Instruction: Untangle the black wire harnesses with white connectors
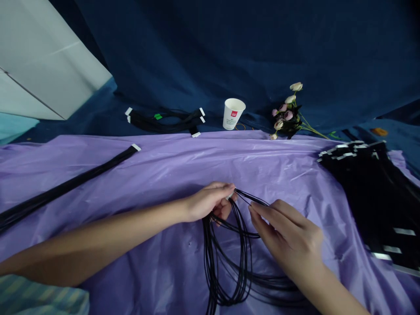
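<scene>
Purple sheeting (160, 175) lies beneath the looped black wires (208, 253). My left hand (208, 202) pinches their white connector (230, 195); my right hand (290, 229) pinches strands nearby. Uneven pulling could snag crossed loops.

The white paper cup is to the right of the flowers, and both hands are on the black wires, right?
Not quite: the head view shows the paper cup to the left of the flowers. The left hand and right hand are indeed on the black wires.
</scene>
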A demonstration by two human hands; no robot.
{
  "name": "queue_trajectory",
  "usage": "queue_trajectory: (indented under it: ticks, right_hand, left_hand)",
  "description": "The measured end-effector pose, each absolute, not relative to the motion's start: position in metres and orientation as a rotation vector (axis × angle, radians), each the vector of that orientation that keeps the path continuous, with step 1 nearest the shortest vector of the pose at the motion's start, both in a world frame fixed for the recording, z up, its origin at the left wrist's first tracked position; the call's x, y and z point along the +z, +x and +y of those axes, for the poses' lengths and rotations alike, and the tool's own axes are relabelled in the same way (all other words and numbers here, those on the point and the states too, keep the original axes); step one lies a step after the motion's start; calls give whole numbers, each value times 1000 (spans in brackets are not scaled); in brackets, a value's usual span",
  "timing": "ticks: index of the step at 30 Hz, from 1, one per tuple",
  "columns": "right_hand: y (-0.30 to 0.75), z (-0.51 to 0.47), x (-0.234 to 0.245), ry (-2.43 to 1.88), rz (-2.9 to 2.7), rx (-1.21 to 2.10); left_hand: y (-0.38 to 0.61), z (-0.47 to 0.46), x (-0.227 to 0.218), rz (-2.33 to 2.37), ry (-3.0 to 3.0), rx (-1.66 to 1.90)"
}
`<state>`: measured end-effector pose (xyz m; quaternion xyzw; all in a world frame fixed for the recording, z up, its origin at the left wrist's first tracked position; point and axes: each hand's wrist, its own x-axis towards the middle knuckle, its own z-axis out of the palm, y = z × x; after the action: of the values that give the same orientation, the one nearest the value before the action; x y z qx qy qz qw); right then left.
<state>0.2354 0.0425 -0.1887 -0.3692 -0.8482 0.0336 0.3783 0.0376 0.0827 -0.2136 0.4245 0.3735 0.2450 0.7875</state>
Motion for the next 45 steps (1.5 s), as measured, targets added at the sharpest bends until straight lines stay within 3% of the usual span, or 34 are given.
queue_trajectory:
  ticks: [38,45]
  right_hand:
    - [229,45,-196,-1016,-2180,-71]
    - [232,34,-178,-909,-2117,-330]
  left_hand:
    - [38,80,-216,776,956,532]
    - [38,82,-218,800,871,594]
